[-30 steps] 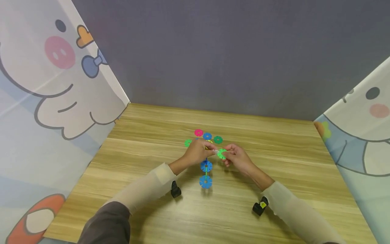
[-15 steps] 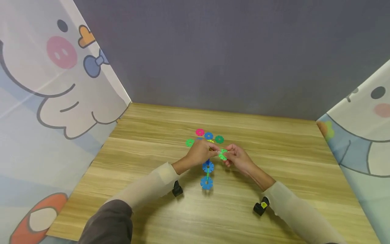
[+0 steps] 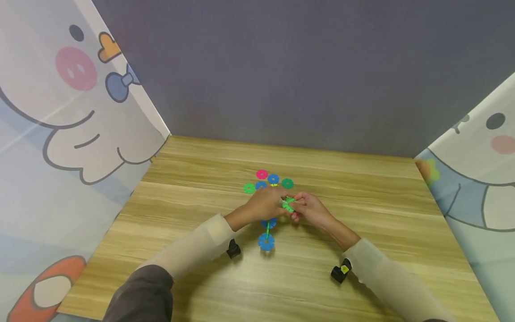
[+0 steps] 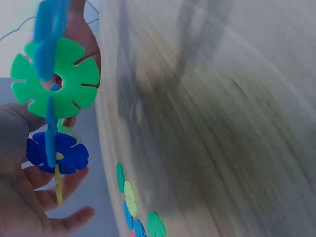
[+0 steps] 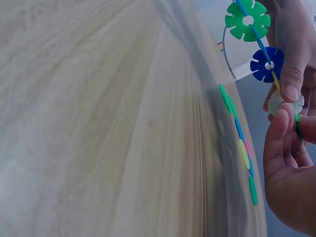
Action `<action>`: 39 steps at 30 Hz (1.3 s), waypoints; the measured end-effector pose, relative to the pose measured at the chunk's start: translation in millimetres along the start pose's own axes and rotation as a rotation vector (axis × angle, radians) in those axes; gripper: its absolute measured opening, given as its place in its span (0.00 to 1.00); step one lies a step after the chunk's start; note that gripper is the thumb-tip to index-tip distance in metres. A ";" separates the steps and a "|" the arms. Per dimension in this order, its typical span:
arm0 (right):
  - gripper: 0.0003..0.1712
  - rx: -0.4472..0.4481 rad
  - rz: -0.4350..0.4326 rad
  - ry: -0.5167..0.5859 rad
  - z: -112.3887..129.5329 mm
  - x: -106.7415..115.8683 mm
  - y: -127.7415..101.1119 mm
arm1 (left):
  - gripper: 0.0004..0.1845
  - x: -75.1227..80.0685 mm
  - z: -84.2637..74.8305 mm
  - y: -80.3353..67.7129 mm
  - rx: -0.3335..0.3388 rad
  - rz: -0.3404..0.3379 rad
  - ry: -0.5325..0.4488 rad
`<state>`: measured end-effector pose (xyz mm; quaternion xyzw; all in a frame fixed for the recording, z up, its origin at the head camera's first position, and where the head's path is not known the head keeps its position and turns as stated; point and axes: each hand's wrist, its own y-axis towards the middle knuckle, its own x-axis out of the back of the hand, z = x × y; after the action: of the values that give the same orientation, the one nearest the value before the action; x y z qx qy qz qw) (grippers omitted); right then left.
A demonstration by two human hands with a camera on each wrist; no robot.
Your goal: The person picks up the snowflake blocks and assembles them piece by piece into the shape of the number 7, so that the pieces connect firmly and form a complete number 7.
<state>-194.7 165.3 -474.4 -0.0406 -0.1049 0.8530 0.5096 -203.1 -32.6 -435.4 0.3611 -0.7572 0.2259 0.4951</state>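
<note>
together both hands [image 3: 287,206] pinch the disc chain [image 3: 267,232].

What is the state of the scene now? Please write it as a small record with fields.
place: wooden table with cartoon-printed screens at both sides
left hand: left hand grips a chain of joined snowflake discs, held above the table
right hand: right hand pinches a green disc against the chain
chain colours: blue, green, a whitish piece
loose pieces: loose discs in pink, blue and green lie flat behind the hands
</note>
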 end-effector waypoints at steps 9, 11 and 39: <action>0.16 -0.046 0.026 -0.030 -1.1 -2.2 5.9 | 0.30 4.8 -0.1 -4.6 0.039 0.017 0.017; 0.16 -0.056 0.029 -0.039 -0.5 -2.4 7.7 | 0.29 7.3 0.6 -6.6 0.047 0.019 0.013; 0.24 0.118 -0.243 -0.938 7.0 22.7 75.0 | 0.27 11.2 16.9 -28.1 0.123 0.086 -0.063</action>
<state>-271.3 149.9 -483.2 0.3898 -0.2785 0.7182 0.5047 -194.2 -65.9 -432.6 0.3648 -0.7721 0.2815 0.4377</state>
